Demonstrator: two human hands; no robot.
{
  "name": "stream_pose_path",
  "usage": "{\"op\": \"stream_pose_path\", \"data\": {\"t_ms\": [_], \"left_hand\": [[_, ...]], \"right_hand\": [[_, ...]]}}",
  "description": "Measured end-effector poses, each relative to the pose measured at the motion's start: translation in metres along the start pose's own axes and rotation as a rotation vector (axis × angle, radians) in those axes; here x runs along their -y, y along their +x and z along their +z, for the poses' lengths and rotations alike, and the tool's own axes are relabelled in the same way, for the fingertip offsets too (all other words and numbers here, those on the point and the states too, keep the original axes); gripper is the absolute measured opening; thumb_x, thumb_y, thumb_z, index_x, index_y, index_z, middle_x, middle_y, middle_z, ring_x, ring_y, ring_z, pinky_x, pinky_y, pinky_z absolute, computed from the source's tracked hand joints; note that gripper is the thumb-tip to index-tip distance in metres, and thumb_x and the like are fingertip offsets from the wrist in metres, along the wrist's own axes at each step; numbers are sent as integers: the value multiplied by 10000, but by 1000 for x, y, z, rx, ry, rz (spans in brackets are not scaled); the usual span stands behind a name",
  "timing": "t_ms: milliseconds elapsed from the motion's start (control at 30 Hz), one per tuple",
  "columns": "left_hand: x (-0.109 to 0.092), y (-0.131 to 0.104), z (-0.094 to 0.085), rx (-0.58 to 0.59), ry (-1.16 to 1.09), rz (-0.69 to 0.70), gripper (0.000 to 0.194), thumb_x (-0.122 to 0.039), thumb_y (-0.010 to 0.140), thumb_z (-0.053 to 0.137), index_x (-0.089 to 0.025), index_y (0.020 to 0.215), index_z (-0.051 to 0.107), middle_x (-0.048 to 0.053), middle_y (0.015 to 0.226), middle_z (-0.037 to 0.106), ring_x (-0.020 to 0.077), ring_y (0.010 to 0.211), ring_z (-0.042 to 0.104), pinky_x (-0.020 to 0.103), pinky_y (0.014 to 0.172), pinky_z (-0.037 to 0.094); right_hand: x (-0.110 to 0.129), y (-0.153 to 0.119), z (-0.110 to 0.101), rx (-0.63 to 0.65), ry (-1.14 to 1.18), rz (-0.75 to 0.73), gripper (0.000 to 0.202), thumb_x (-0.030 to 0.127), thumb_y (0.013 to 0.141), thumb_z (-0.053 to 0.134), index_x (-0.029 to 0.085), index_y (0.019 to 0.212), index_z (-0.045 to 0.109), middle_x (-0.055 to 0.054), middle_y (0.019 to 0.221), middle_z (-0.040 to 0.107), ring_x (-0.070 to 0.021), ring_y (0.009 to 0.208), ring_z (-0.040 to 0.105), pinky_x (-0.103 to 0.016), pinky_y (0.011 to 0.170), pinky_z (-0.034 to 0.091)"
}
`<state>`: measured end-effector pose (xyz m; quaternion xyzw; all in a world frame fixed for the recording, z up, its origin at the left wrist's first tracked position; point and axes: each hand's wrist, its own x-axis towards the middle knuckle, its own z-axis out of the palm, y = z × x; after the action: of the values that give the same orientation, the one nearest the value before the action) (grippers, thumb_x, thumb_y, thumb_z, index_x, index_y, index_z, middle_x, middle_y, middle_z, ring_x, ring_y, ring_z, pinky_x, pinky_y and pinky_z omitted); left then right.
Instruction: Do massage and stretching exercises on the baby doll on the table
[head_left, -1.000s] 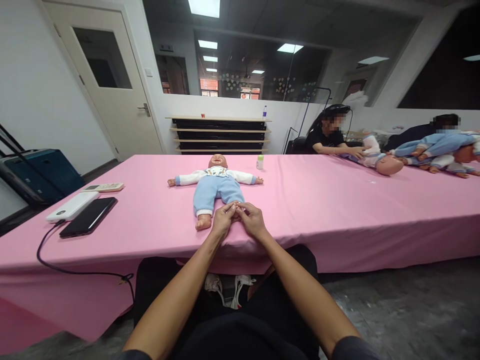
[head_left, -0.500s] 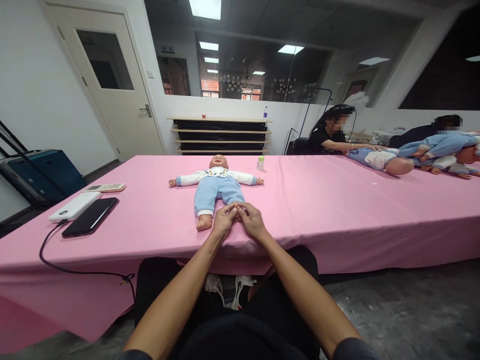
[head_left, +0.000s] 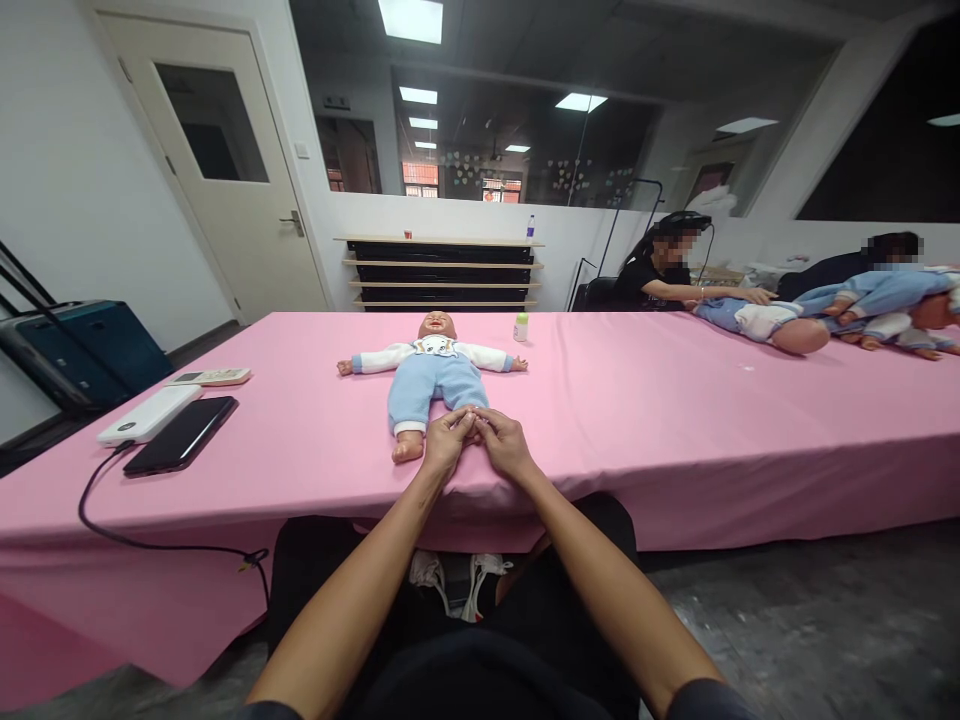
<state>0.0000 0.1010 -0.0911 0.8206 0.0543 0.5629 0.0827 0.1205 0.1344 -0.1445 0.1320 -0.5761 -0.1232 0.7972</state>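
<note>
A baby doll in a white top and light blue trousers lies on its back on the pink tablecloth, arms spread and head away from me. My left hand and my right hand meet at the doll's foot on the right side, closed around it with the thumbs on top. My hands hide most of that foot. The doll's other foot rests bare beside my left hand.
A small bottle with a green cap stands right of the doll's head. On the left lie a black phone, a white power bank with a cable, and a remote control. At right, a person touches another doll.
My hands stay on the doll's foot with hardly any shift. At the right, the other person's hand has moved slightly over their doll.
</note>
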Motion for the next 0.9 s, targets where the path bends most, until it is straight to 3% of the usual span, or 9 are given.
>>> {"op": "stream_pose_path", "data": {"t_ms": [100,200,333,433,500,600,700,800,900], "left_hand": [[1,1,-1,12,20,12,533,-406,748,717,-105,1182,648,117,954,674,140,747,624,325,753,542],[3,2,-2,11,60,27,523,-435,777,677,-121,1194,646,133,1050,666,180,858,645,373,846,530],[-1,-1,0,22,180,73,437,-395,795,660,-155,1159,675,128,1209,625,243,1098,600,435,1025,434],[-7,-7,5,11,277,131,366,-345,793,662,-187,1121,700,95,1245,615,255,1226,520,440,1142,293],[-13,-15,7,6,388,184,354,-327,815,629,-206,1142,691,79,1268,604,256,1272,479,437,1174,224],[-24,-33,2,32,679,307,391,-295,855,562,-232,1235,634,70,1306,578,261,1276,471,443,1153,260],[-41,-55,-22,4,1047,496,436,-266,869,522,-223,1299,578,95,1330,548,282,1263,458,464,1111,306],[-58,-69,-63,-131,1358,674,476,-268,859,522,-175,1325,537,136,1372,485,311,1305,387,496,1113,281],[-70,-70,-101,-250,1520,695,554,-349,845,544,-132,1350,482,181,1360,476,343,1292,390,535,1081,296]], "right_hand": [[0,1,0,13,-10,-17,325,273,934,452,247,1201,635,-34,1245,626,-152,1138,596,-321,1026,463],[1,1,0,15,-64,-42,357,251,871,541,240,1220,616,-38,1233,625,-162,1130,591,-322,1014,464],[3,0,1,-44,-174,23,300,275,819,590,208,1108,637,-39,1049,666,-161,927,624,-307,862,508],[2,-1,2,-64,-218,64,251,290,817,570,186,1036,632,-35,912,657,-145,763,599,-283,726,503],[3,-1,2,-64,-222,55,236,279,805,572,181,1012,629,-35,894,650,-141,735,585,-274,697,494],[6,-2,0,-64,-219,37,229,280,797,591,188,1004,625,-35,923,647,-147,779,589,-276,722,491],[10,-2,0,-54,-231,23,206,278,790,608,198,980,618,-29,914,635,-155,815,587,-285,752,483],[11,-2,1,-23,-274,7,155,237,766,616,198,916,615,-27,891,612,-151,803,572,-277,741,473],[8,-1,3,-4,-330,7,101,216,747,613,192,845,613,-28,862,585,-144,766,549,-267,711,464]]}}
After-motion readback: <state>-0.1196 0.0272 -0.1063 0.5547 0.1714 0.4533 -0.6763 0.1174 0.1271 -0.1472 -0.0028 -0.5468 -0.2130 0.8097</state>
